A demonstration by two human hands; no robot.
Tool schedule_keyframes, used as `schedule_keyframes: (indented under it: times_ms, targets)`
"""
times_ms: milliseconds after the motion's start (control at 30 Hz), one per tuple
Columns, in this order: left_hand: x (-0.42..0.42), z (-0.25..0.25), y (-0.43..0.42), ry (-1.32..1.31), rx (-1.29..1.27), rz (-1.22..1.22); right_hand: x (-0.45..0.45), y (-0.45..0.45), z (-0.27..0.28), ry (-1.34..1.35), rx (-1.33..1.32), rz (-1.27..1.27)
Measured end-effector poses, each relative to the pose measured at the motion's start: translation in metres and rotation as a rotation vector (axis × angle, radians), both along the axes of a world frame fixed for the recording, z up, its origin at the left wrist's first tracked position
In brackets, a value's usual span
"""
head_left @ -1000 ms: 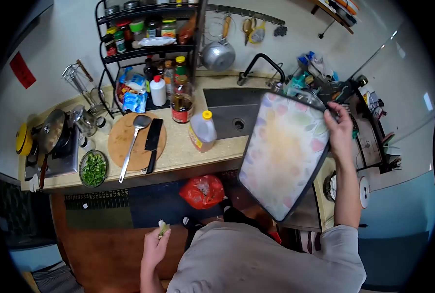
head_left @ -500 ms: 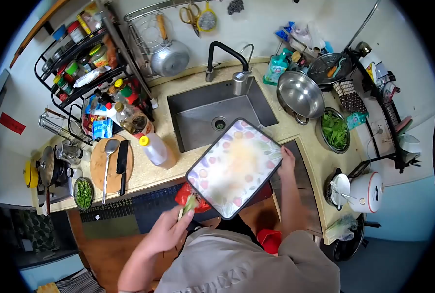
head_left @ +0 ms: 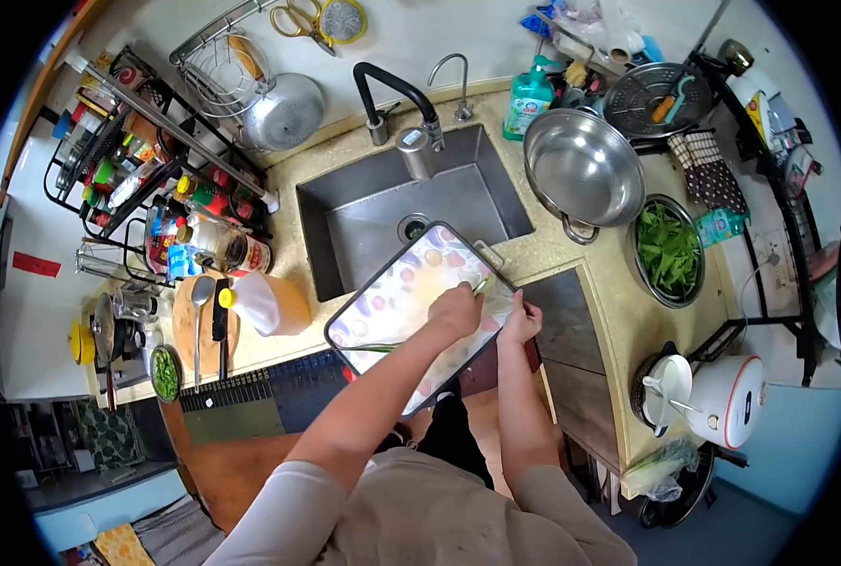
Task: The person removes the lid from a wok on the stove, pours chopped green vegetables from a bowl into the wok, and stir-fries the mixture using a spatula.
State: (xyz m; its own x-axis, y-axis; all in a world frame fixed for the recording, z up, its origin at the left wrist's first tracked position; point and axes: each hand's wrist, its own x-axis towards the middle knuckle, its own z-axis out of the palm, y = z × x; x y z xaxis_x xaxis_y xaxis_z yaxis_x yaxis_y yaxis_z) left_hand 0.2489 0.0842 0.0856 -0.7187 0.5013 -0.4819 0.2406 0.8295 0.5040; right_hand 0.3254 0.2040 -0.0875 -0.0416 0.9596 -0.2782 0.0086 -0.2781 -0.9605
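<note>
A patterned cutting board (head_left: 383, 307) with a dark rim is held tilted in front of the sink's near edge. My right hand (head_left: 521, 319) grips its right side, fingers closed around the rim. Over the board's surface is my left hand (head_left: 456, 310), closed on a pale green vegetable stalk (head_left: 481, 284) whose tip pokes out past the fingers. A long green leaf (head_left: 375, 347) shows below the left wrist against the board; whether it joins the stalk is hidden by my hand and forearm.
Behind the board lies the sink (head_left: 345, 189) with a black faucet (head_left: 392, 80). To the right stand a steel pot (head_left: 583, 170) and a bowl of green leaves (head_left: 667, 247). On the left are a knife (head_left: 220, 316), a round wooden board (head_left: 186, 335) and a plastic jug (head_left: 269, 304).
My left hand has moved from beside the board's lower left corner up and right onto its surface, still holding the stalk. The board has shifted slightly left; my right hand still grips it.
</note>
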Motion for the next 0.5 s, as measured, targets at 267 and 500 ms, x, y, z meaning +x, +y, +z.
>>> schedule_keyframes:
  times_ms: [267,500]
  targets:
    - [0.003,-0.068,0.012,0.386,-0.035,0.092,0.009,0.009,0.018,0.012,-0.166,0.233]
    - [0.033,-0.038,-0.039,0.575,0.231,-0.169,0.052,0.016,0.028,-0.13,0.152,0.426]
